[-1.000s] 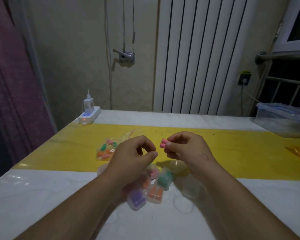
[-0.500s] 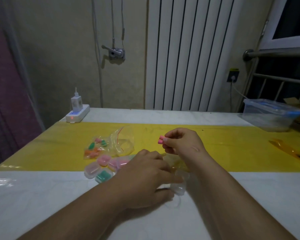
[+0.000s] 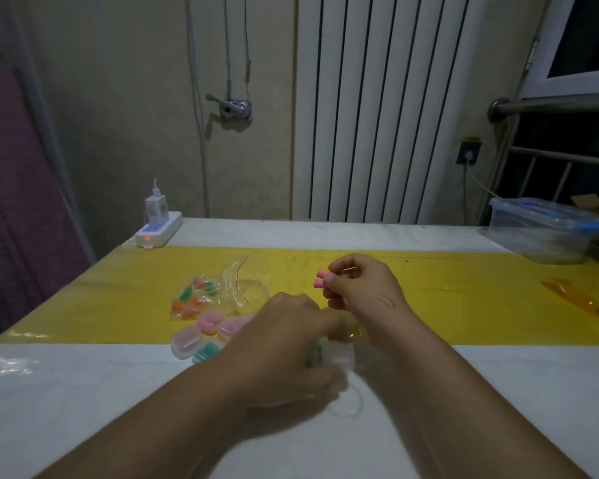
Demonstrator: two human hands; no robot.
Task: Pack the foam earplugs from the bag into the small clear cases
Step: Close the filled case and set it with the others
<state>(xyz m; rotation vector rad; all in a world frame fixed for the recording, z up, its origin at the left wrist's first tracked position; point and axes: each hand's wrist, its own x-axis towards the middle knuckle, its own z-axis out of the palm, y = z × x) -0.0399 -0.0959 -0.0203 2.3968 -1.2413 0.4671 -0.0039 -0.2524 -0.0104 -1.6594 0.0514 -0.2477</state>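
My right hand pinches two pink foam earplugs above the yellow strip. My left hand lies low over the table, blurred, its fingers curled round a small clear case. A clear zip bag with orange, green and pink earplugs lies on the yellow strip to the left. Just in front of the bag sit several small clear cases holding pink and green earplugs, some hidden by my left hand.
A white table carries a yellow strip across its middle. A white power strip with a charger sits at the back left. A clear lidded box stands at the back right, an orange wrapper near the right edge.
My left hand dropped from beside the right hand down to the table and closed on a clear case. The right hand kept the pink earplugs raised. The view shifted right.
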